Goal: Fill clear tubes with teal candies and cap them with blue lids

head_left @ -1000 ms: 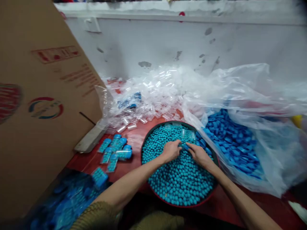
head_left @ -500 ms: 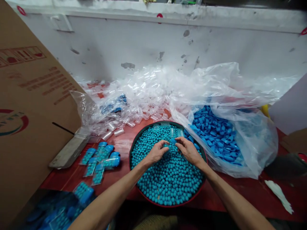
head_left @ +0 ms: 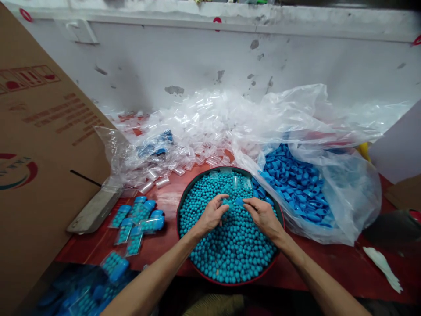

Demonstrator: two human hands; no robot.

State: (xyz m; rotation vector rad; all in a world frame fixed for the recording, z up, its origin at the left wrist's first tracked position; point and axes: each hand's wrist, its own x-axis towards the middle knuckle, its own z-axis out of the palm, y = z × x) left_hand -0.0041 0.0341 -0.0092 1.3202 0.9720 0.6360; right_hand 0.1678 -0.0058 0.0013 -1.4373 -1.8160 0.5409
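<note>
Hands work above the round tub (head_left: 230,284): my right hand (head_left: 265,215) pinches a small blue cap (head_left: 240,202) over the teal beads (head_left: 230,250); my left hand (head_left: 212,213) is half curled beside it, and I can't tell whether it grips anything. I judge the cap light, stiff and slick, best taken by its sides; the beads likely roll at a nudge. On the cardboard box (head_left: 49,145) I see red pictograms (head_left: 29,78), blurred print and a ring logo (head_left: 32,169), its lettering unreadable.
</note>
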